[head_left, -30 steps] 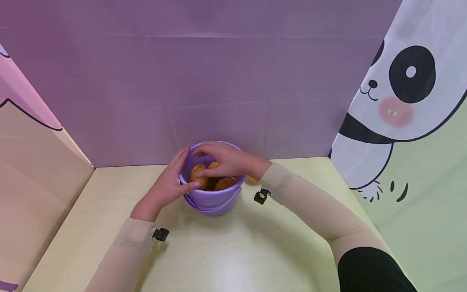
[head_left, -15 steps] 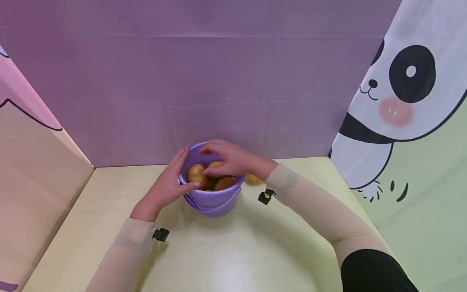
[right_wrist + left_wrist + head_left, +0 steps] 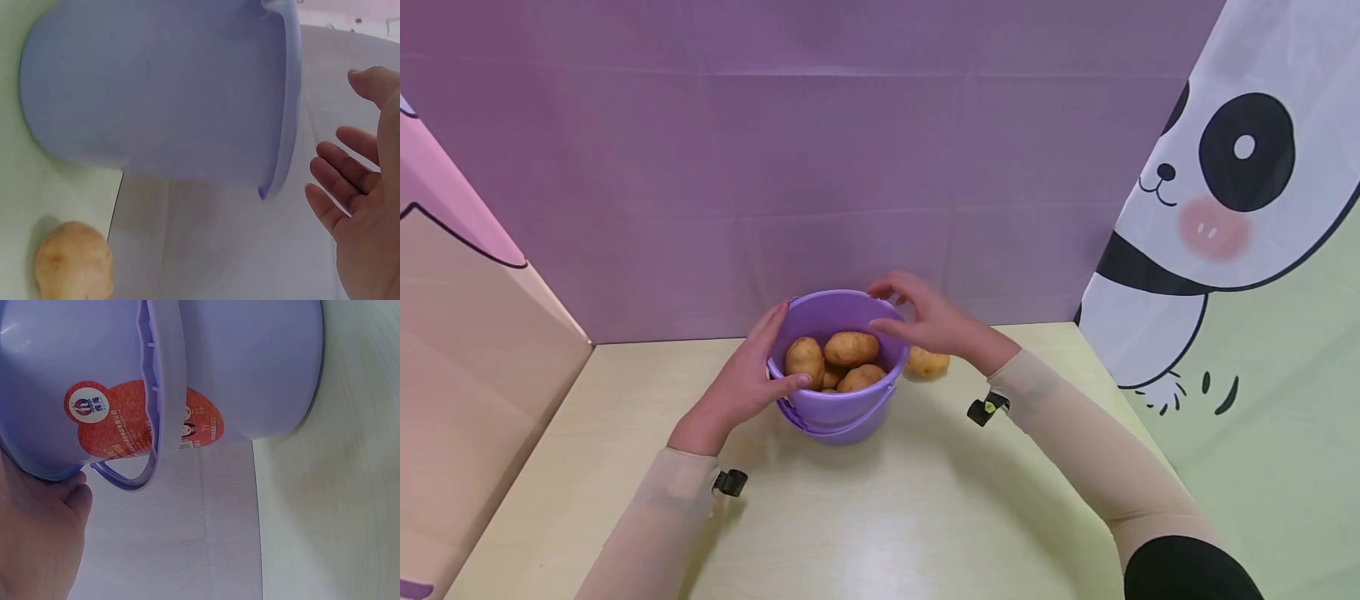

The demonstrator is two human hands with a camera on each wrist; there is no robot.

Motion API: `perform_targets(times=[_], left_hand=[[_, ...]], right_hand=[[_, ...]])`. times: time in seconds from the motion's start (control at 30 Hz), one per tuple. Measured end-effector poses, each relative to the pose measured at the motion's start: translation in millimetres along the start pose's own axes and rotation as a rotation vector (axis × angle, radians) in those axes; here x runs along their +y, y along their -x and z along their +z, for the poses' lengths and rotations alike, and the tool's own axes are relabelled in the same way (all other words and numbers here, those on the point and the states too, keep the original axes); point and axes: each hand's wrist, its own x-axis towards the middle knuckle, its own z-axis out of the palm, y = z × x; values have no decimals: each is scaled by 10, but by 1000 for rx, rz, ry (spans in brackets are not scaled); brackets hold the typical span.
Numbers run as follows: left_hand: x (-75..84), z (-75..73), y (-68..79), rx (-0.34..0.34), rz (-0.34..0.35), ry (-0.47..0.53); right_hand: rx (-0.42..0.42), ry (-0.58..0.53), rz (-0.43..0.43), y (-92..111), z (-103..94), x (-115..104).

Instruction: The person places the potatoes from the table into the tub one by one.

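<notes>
A purple bucket [image 3: 846, 412] stands on the table with several potatoes [image 3: 852, 349] inside. My left hand [image 3: 747, 379] holds its left rim, the thumb over the near edge and the fingers along the outside. The left wrist view shows that hand [image 3: 40, 525] at the rim, near the lowered handle [image 3: 169, 381] and a red label [image 3: 109, 422]. My right hand [image 3: 928, 317] is over the bucket's right rim with nothing in it, fingers loosely bent, thumb apart. Behind the bucket's right side a single potato [image 3: 927, 363] lies on the table; the right wrist view shows this potato [image 3: 75, 262] too.
The pale wooden table [image 3: 850, 525] meets a purple cloth wall [image 3: 835, 167] right behind the bucket. A panda-printed panel [image 3: 1247, 250] closes off the right side. A beige and pink panel [image 3: 467, 333] stands along the left.
My right hand has come out of the bucket to the right, empty, leaving the potatoes inside in plain sight. The left hand stays on the rim.
</notes>
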Motion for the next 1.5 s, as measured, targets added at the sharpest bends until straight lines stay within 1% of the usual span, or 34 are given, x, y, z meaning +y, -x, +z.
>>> perform_targets(times=[0.13, 0.3, 0.4, 0.77, 1.0, 1.2, 1.5], left_hand=[[3, -3, -2, 2, 5, -3], [4, 1, 1, 7, 7, 5], [6, 6, 9, 3, 4, 10], [-6, 13, 2, -1, -8, 16], [-14, 16, 6, 2, -13, 17], [-3, 6, 10, 0, -11, 29], [-4, 4, 14, 0, -8, 26]], right_hand=[[37, 0, 23, 153, -83, 44], [80, 30, 24, 318, -144, 100], [100, 50, 39, 418, -170, 136], [125, 90, 133, 711, -203, 279], [126, 99, 192, 822, -180, 366], [136, 78, 208, 866, -143, 433], [121, 98, 263, 919, -9, 746]])
